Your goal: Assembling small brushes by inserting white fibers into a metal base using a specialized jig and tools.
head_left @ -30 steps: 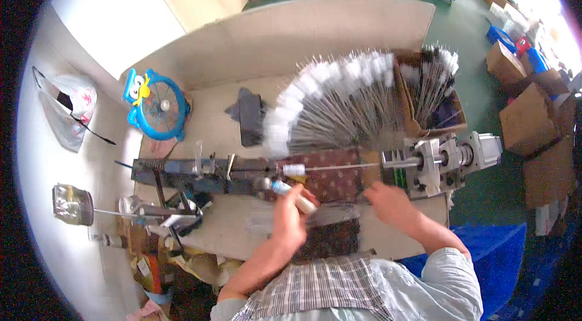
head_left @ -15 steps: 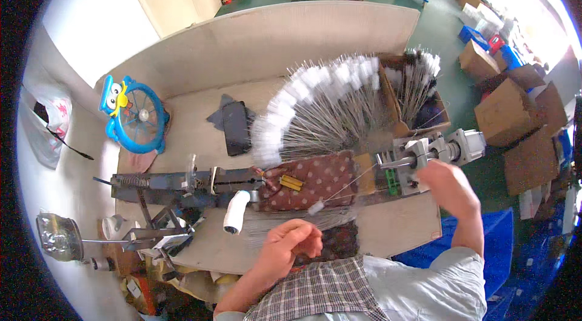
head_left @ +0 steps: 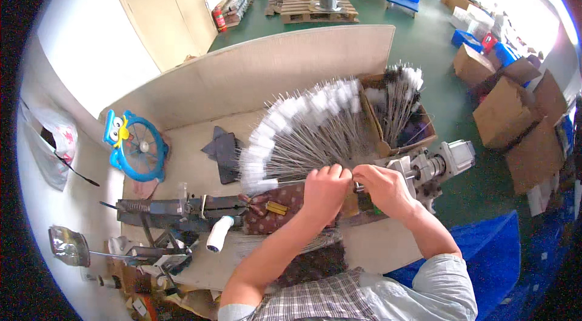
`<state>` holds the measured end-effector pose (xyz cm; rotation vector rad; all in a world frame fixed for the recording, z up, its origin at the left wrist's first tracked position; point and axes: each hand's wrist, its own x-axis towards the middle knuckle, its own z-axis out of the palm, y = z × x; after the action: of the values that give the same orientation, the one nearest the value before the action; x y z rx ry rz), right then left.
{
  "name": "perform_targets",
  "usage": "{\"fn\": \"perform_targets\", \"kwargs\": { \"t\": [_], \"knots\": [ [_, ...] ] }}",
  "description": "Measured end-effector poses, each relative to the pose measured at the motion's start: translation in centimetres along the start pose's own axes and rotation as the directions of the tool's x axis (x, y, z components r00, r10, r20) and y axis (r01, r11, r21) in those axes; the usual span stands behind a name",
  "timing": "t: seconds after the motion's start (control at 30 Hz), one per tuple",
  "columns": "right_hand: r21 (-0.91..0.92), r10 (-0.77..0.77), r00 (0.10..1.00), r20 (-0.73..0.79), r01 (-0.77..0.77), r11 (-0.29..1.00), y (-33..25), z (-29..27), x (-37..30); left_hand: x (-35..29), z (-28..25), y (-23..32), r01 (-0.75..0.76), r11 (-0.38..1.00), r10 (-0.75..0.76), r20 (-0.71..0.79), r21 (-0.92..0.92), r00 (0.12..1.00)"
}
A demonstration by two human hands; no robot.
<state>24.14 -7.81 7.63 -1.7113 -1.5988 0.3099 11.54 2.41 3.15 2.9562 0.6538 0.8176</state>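
Note:
My left hand (head_left: 326, 192) and my right hand (head_left: 383, 187) are close together in front of the clamping end of a metal machine (head_left: 424, 168). The fingers of both are closed, and whatever they pinch is hidden. Behind them fans out a big pile of wire-handled brushes (head_left: 315, 130) with white bristle tips pointing away from me. Beneath my left forearm lies a brown polka-dot cloth (head_left: 291, 198), with small yellow pieces (head_left: 276, 208) on it. A bundle of thin wires (head_left: 321, 239) rests along the near side of the cloth.
A cardboard box (head_left: 428, 133) of more brushes stands right of the pile. At the left are a blue cartoon-trimmed fan (head_left: 140, 146), a dark phone-like slab (head_left: 228, 158), a long black metal fixture (head_left: 160, 209) and a white tube (head_left: 219, 234). A blue bin (head_left: 485, 242) sits below the table's right end.
My left hand has moved up and right from near my body to the machine. My right hand has shifted left, beside it. The single brush sticking out from the machine is now hidden.

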Motion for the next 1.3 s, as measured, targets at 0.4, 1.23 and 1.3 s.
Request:
{"fn": "perform_targets", "kwargs": {
  "t": [0.4, 1.23, 1.3],
  "knots": [
    [-0.006, -0.259, 0.938, 0.231, 0.268, 0.963, 0.5, 2.9, 3.5, -9.7, -4.4, -4.0, 0.165, 0.979, -0.155, 0.089, -0.117, 0.984],
    [-0.025, -0.468, 0.872, 0.140, 0.476, 0.879, -7.1, 16.6, 6.8, -17.1, -5.4, -6.8, 0.812, 0.241, -0.826, 0.327, -0.532, 0.459],
    [-0.028, -0.512, 0.844, 0.157, 0.522, 0.852, -6.4, 16.9, 6.7, -17.5, -5.0, -7.3, 0.810, 0.306, -0.823, 0.289, -0.500, 0.489]
  ]
}}
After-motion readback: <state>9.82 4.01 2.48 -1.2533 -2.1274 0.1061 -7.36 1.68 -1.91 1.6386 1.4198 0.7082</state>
